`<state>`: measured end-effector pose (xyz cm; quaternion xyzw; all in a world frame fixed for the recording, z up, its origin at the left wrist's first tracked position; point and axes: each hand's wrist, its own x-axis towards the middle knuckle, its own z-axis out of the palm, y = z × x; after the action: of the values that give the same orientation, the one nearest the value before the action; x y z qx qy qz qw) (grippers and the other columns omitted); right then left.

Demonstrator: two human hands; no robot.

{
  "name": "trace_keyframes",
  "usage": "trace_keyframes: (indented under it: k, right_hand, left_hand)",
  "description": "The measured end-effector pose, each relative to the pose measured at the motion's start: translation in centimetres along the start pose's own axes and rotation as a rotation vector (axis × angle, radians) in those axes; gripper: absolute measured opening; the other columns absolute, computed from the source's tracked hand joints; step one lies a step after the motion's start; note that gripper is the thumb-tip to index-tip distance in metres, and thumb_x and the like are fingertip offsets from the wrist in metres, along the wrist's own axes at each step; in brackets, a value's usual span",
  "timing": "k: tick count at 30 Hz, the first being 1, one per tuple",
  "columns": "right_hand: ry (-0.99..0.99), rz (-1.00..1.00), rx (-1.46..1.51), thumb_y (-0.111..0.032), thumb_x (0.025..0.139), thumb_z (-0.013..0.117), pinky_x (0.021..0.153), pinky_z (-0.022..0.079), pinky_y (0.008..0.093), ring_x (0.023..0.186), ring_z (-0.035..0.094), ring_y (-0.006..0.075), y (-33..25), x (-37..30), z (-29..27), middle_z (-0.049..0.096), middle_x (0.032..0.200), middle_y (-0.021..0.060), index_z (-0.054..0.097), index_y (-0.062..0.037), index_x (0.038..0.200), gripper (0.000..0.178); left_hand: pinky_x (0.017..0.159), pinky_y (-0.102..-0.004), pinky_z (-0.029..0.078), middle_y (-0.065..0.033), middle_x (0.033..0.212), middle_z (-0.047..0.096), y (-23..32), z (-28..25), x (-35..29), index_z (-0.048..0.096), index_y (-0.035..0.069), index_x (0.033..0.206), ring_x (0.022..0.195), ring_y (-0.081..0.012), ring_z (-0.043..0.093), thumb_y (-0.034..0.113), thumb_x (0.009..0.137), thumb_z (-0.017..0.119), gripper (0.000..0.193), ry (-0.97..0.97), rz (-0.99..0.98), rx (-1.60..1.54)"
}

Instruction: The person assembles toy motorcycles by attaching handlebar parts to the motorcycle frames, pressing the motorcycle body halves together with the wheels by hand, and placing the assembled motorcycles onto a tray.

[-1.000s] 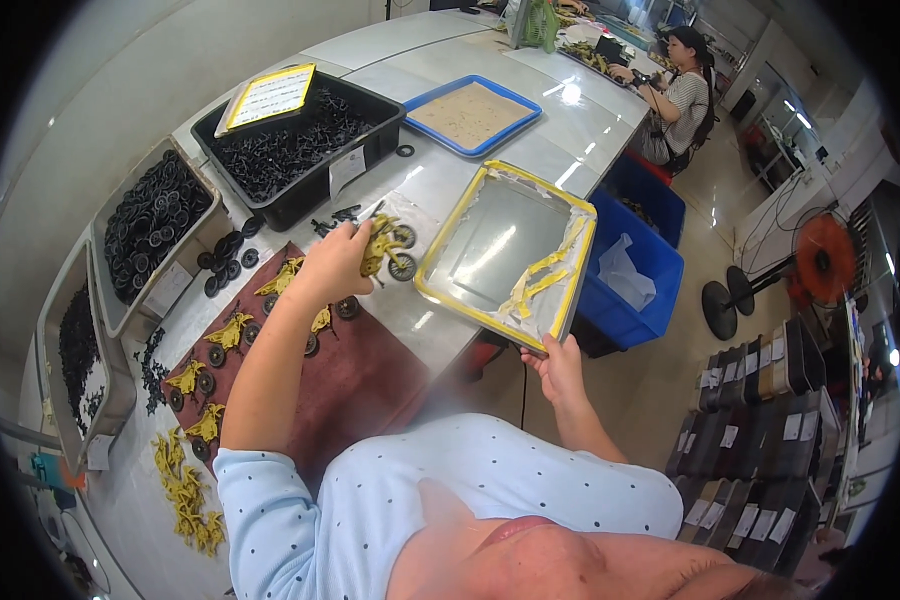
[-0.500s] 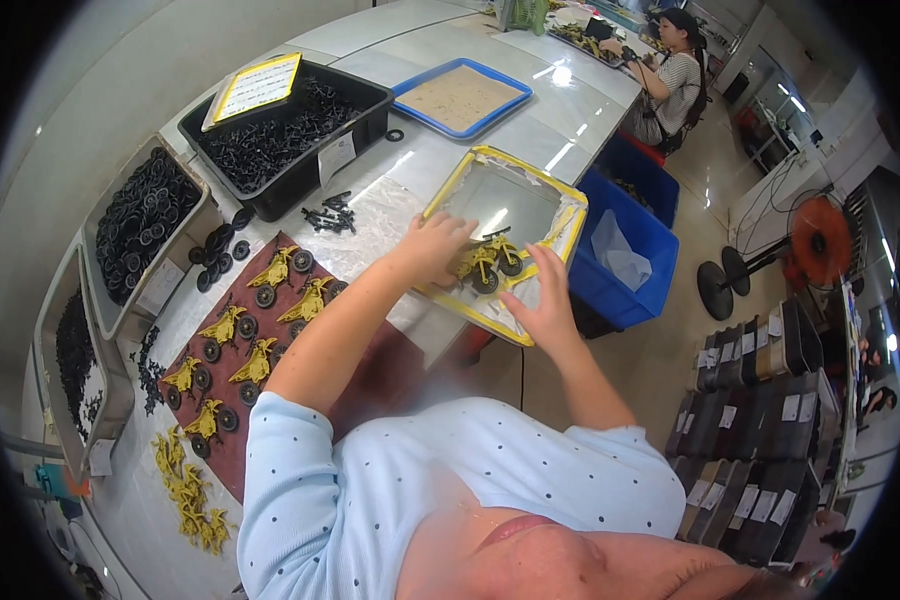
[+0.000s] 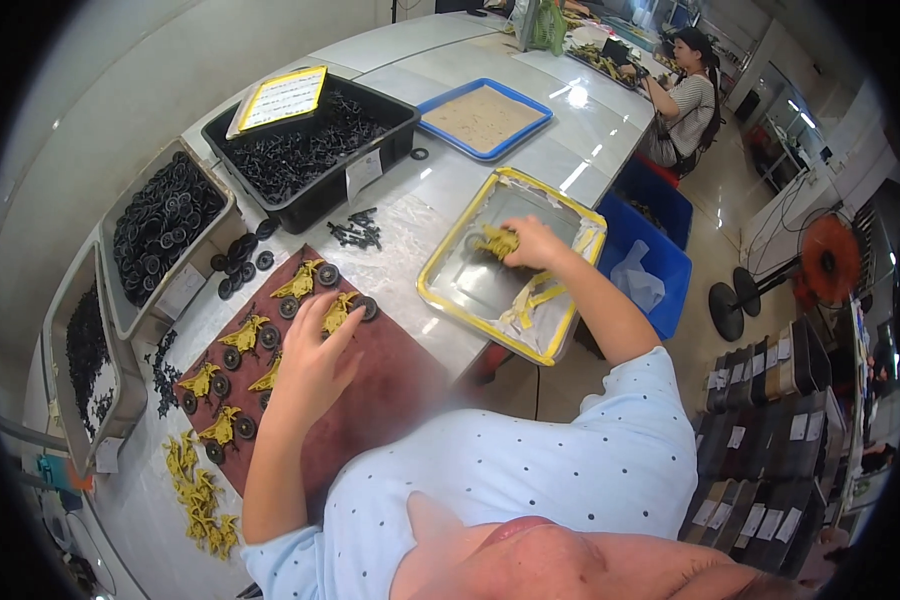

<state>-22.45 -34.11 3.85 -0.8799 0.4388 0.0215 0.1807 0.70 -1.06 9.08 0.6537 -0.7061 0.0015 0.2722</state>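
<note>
My right hand [image 3: 535, 243] is closed around a yellow toy motorcycle [image 3: 496, 241], low over the far half of a yellow-rimmed metal tray [image 3: 485, 328]. The wheels on this one are blurred. To the left, my left hand [image 3: 315, 355] hovers with spread fingers above a dark red mat [image 3: 395, 375] and holds nothing. Rows of similar yellow motorcycles with black wheels stand or lie there; the nearest to its fingertips is a toy motorcycle [image 3: 338, 312]. My hand and forearm hide part of the rows.
Bins of black wheels [image 3: 160, 225] and small black parts [image 3: 305, 140] line the left and back. Yellow loose parts [image 3: 198, 495] lie beside the mat. A blue-rimmed tray [image 3: 485, 155] is behind, blue crates [image 3: 670, 285] at right. A person [image 3: 685, 105] sits at the far table end.
My left hand has left the tray and moved left over the mat. My right hand has taken hold of the motorcycle and moved it farther back in the tray.
</note>
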Motion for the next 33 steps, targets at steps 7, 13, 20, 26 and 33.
trace_keyframes:
  k: [7, 13, 20, 26, 33]
  right_hand:
    - [0.350, 0.195, -0.002, -0.035, 0.063, 0.079, 0.099, 0.038, 0.0441, 0.115, 0.050, 0.0302, 4.6, 11.1, -1.2, 0.051, 0.123, 0.0167, 0.054, -0.0151, 0.125, 0.070]
    - [0.315, 0.296, -0.014, -0.031, 0.061, 0.086, 0.098, 0.040, 0.0536, 0.123, 0.041, 0.0443, 3.7, 10.2, -2.1, 0.037, 0.140, 0.0213, 0.045, -0.0150, 0.135, 0.086]
    - [0.385, 0.089, -0.119, -0.034, 0.075, 0.076, 0.102, 0.038, 0.0528, 0.128, 0.038, 0.0440, 0.1, 5.3, -0.6, 0.032, 0.144, 0.0210, 0.043, -0.0267, 0.139, 0.072]
    - [0.445, 0.121, -0.229, -0.029, 0.081, 0.070, 0.100, 0.028, 0.0684, 0.131, 0.030, 0.0461, 2.3, 8.8, 2.5, 0.032, 0.145, 0.0154, 0.039, -0.0268, 0.141, 0.068]
    - [0.618, -0.390, -0.058, -0.015, 0.080, 0.069, 0.100, 0.038, 0.0500, 0.120, 0.045, 0.0423, -3.2, 4.6, 1.9, 0.041, 0.136, 0.0228, 0.047, -0.0144, 0.134, 0.058]
  left_hand:
    - [0.101, -0.0449, 0.038, -0.0173, 0.134, 0.043, 0.4, -1.1, -6.5, 0.061, 0.009, 0.117, 0.128, -0.0362, 0.040, 0.002, 0.072, 0.070, 0.047, 0.101, -0.297, 0.002]
    - [0.100, -0.0450, 0.038, -0.0172, 0.134, 0.044, 1.0, -2.2, -8.9, 0.061, 0.010, 0.118, 0.127, -0.0365, 0.041, 0.001, 0.071, 0.070, 0.048, 0.079, -0.334, 0.041]
    - [0.103, -0.0411, 0.037, -0.0170, 0.136, 0.043, 0.8, -3.1, -11.2, 0.060, 0.008, 0.119, 0.127, -0.0353, 0.042, -0.004, 0.073, 0.067, 0.048, 0.056, -0.423, 0.010]
    - [0.097, -0.0436, 0.040, -0.0172, 0.132, 0.046, 1.5, -3.8, -12.2, 0.061, 0.011, 0.119, 0.123, -0.0361, 0.045, 0.001, 0.072, 0.069, 0.049, 0.096, -0.396, 0.071]
    - [0.094, -0.0425, 0.042, -0.0140, 0.128, 0.050, 0.0, -4.9, -15.6, 0.061, 0.011, 0.117, 0.119, -0.0332, 0.048, 0.003, 0.074, 0.068, 0.045, 0.109, -0.497, 0.081]
